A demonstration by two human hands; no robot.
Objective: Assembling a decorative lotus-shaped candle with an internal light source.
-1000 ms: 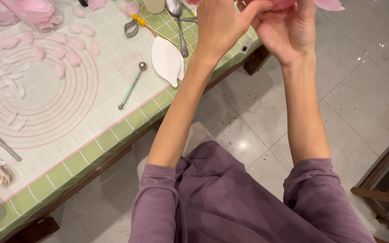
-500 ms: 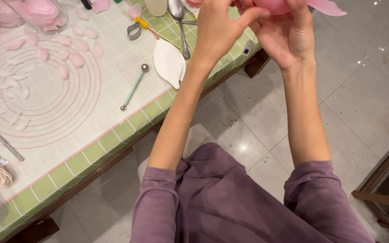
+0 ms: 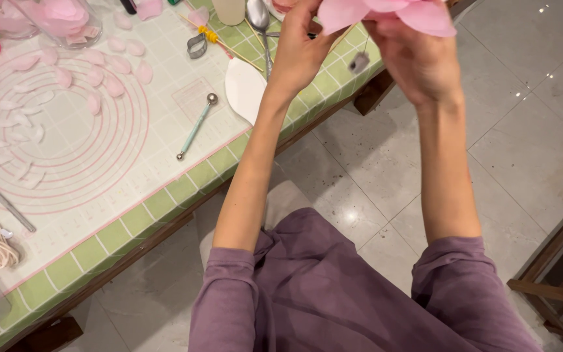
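**Petals being pressed onto a pink flower**

At eleven o'clock, loose petals (image 3: 109, 65) lie on the desk (image 3: 184, 189). At twelve, the left hand (image 3: 301, 49) and right hand (image 3: 418, 62) both pinch the pink flower (image 3: 392, 13), raised. Next likely calls for gentle pressure, then another petal.

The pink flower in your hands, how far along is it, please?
Done: several petals already sit on the flower. In hand: both the left hand and right hand hold it up. Left: many loose petals lie on the mat, unattached.
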